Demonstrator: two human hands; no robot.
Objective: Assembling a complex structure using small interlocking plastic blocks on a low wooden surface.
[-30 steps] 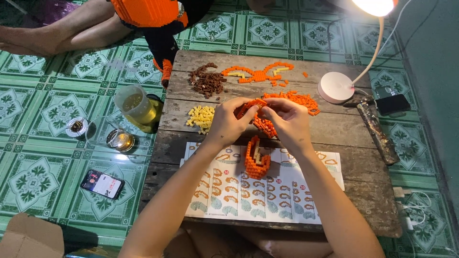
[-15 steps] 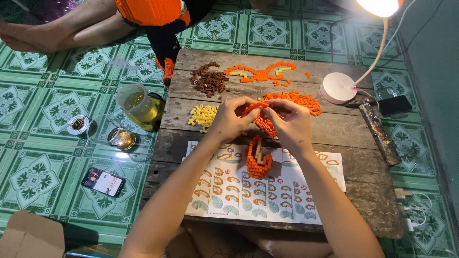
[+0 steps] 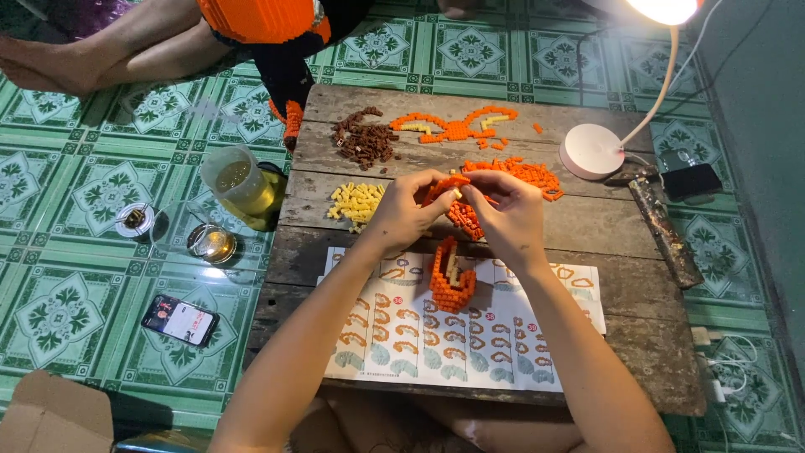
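Observation:
My left hand point(image 3: 408, 212) and my right hand point(image 3: 510, 211) meet above a low wooden table point(image 3: 587, 226), both pinching a small orange brick assembly point(image 3: 460, 210). Just below them a curved orange brick piece point(image 3: 452, 278) stands on a printed instruction sheet point(image 3: 520, 335). A pile of yellow bricks point(image 3: 355, 202) lies left of my left hand. Loose orange bricks point(image 3: 524, 174) lie behind my right hand. Brown bricks point(image 3: 363, 139) and a flat orange and yellow brick shape point(image 3: 457, 127) sit further back.
A white desk lamp point(image 3: 594, 149) stands at the table's right. On the green tiled floor are a plastic jug of yellowish liquid point(image 3: 238, 179), two small cups point(image 3: 210, 244), a phone point(image 3: 179, 320) and a cardboard box point(image 3: 54, 415). Another person's legs point(image 3: 126, 46) rest beyond an orange brick model point(image 3: 268, 21).
My hands stay together on the orange assembly and shift only slightly; the view has barely moved.

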